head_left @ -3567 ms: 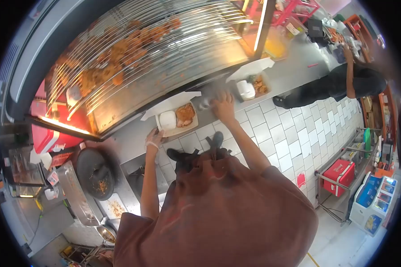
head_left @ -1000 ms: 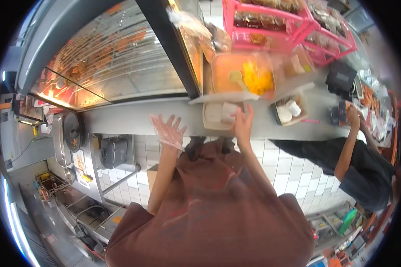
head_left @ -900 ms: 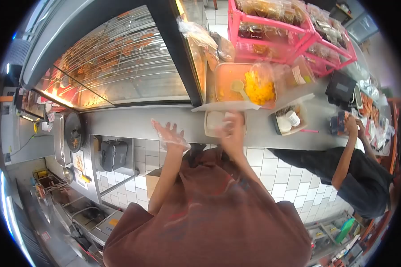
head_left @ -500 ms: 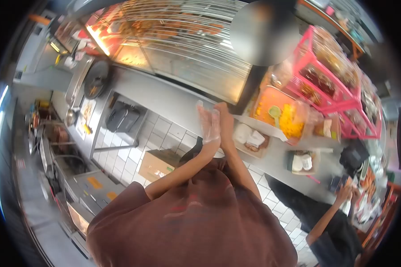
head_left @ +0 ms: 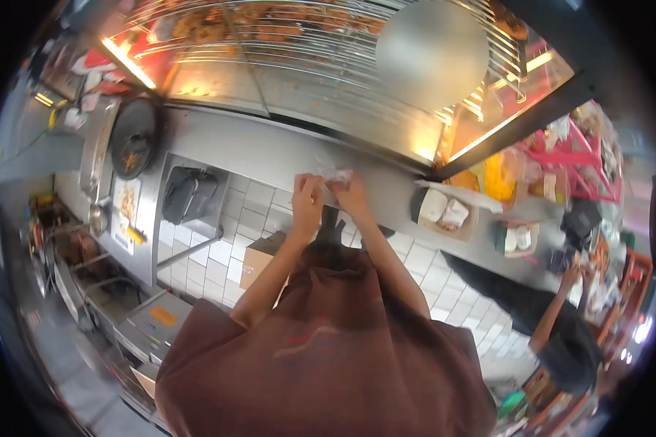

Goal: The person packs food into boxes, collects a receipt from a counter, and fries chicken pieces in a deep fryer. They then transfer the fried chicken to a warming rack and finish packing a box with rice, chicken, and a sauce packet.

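Both my hands are bare and held close together above the front edge of the steel counter [head_left: 248, 146]. A crumpled clear plastic glove [head_left: 335, 175] lies between their fingertips. My right hand [head_left: 350, 195] pinches it. The fingers of my left hand [head_left: 307, 195] are curled inward and close on the glove's near side; their exact hold is partly hidden. Just beyond my hands stands a lit glass display case [head_left: 328, 113] with wire racks and browned food.
To the right sit a food box [head_left: 470, 226] with wrapped items, a second box [head_left: 528, 247] and pink racks [head_left: 587, 164]. A co-worker's hand [head_left: 572, 275] works farther right. On the left are a black round pan [head_left: 133, 138] and a cardboard box [head_left: 257, 258] on the floor.
The clear glove has come off my left hand and is now bunched between both hands. My view has shifted rightward along the counter, showing more of the display case.
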`<state>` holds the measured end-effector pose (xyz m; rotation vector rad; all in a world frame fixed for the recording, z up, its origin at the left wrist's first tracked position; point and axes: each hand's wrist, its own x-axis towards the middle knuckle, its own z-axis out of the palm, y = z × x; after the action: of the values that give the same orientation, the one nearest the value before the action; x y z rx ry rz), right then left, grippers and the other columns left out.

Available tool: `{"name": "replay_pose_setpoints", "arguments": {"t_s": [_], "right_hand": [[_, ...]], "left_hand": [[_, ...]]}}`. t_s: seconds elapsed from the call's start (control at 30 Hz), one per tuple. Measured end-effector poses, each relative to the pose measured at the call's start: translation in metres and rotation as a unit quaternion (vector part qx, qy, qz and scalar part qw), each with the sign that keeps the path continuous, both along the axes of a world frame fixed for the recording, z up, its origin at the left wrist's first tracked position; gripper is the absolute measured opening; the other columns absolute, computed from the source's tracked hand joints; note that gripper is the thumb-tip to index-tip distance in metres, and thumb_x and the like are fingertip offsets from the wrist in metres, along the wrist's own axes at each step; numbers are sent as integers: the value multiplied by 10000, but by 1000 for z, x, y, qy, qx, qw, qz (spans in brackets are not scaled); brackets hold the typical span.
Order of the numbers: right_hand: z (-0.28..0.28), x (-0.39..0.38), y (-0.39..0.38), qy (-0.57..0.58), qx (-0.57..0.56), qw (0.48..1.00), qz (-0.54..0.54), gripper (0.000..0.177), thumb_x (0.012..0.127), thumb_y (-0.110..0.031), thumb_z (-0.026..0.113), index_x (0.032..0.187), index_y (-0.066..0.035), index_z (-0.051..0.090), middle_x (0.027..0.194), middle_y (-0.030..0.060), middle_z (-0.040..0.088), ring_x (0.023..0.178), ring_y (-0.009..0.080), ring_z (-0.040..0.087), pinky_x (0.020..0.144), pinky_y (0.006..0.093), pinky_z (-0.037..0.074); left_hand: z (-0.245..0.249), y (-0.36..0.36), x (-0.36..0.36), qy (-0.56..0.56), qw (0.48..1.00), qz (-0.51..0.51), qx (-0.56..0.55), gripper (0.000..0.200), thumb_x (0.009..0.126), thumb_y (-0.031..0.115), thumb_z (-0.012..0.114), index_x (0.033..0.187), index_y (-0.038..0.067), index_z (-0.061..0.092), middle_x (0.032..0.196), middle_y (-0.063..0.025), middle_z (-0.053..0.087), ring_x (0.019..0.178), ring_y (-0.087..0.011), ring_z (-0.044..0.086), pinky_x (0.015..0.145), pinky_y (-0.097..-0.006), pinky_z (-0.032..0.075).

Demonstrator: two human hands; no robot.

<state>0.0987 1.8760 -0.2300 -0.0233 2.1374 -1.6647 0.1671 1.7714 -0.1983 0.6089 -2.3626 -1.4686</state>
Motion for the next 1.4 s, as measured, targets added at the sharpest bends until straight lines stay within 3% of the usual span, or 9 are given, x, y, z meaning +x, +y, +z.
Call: {"name": "replay_pose_setpoints", "arguments": {"t_s": [0.27, 0.5, 0.7, 0.83, 0.97, 1.03, 1.1, 1.2, 1.4], "right_hand": [[8, 58, 102, 63, 78, 992, -70, 462, 820, -215, 685, 1197, -13, 510, 1044, 160, 633, 865, 244, 631, 747, 355, 503], [-12, 182, 241, -80, 137, 960, -231, 380, 866, -272, 636, 1147, -24, 574, 960, 151, 665, 855, 243, 645, 763, 347, 499], [-115, 371, 339, -117, 100, 893, -424, 307, 854, -236, 669, 1057, -10, 624, 819, 89, 676, 649, 140, 642, 525, 271, 496], [-130, 440, 396, -186, 18, 831, -524, 393, 895, -353, 593, 852, 30, 676, 759, 109, 668, 694, 179, 651, 585, 288, 511], [-115, 448, 485, -185, -63, 790, -582, 502, 932, -447, 502, 881, 25, 665, 802, 122, 671, 741, 196, 652, 615, 296, 514], [-150, 452, 553, -91, -8, 839, -537, 272, 872, -104, 504, 1129, -32, 557, 1028, 130, 619, 824, 199, 650, 603, 304, 511], [-154, 440, 637, -16, -8, 840, -542, 499, 709, 100, 481, 1177, -63, 539, 1133, 145, 565, 858, 237, 642, 583, 309, 505], [-126, 394, 771, 11, 123, 812, -570, 222, 814, -134, 624, 1002, -15, 622, 843, 89, 660, 786, 187, 627, 727, 308, 504], [-16, 300, 981, 104, 8, 788, -607, 302, 894, -276, 580, 1055, -23, 612, 938, 87, 668, 797, 170, 653, 628, 268, 490]], "left_hand": [[-66, -35, -53, 31, 904, -295, -308, 358, 718, 228, 683, 1054, 120, 629, 1188, -97, 529, 1147, -344, 450, 924, -492, 358], [-50, -6, -49, 105, 917, -152, -354, 693, 772, 430, 706, 1258, -2, 467, 1294, -212, 467, 1229, -371, 399, 1011, -492, 289], [-34, 70, -18, 290, 874, -69, -384, 620, 845, 357, 651, 1267, -39, 429, 1293, -220, 452, 1226, -380, 390, 1010, -501, 286], [-58, 156, 28, 68, 898, -285, -329, 181, 956, 179, 470, 939, 12, 539, 937, -169, 588, 903, -300, 552, 802, -440, 396], [-85, 272, 87, -79, 891, -435, -103, 308, 963, 228, 447, 772, -1, 524, 626, -109, 542, 566, -211, 514, 562, -352, 399], [-127, 303, 109, -143, 818, -552, -75, 332, 965, 257, 457, 781, -6, 542, 602, -109, 547, 576, -189, 538, 593, -345, 427], [-140, 343, 136, -270, 771, -576, -41, 335, 975, 251, 433, 814, -12, 563, 687, -117, 591, 621, -190, 582, 630, -321, 457], [-250, 363, 155, -258, 680, -669, -155, 274, 965, 243, 450, 921, -3, 563, 803, -122, 626, 679, -213, 617, 664, -326, 486], [-268, 532, 208, -333, 658, -670, -81, 238, 950, 239, 474, 973, 14, 546, 838, -122, 630, 708, -228, 625, 661, -344, 492]]}}
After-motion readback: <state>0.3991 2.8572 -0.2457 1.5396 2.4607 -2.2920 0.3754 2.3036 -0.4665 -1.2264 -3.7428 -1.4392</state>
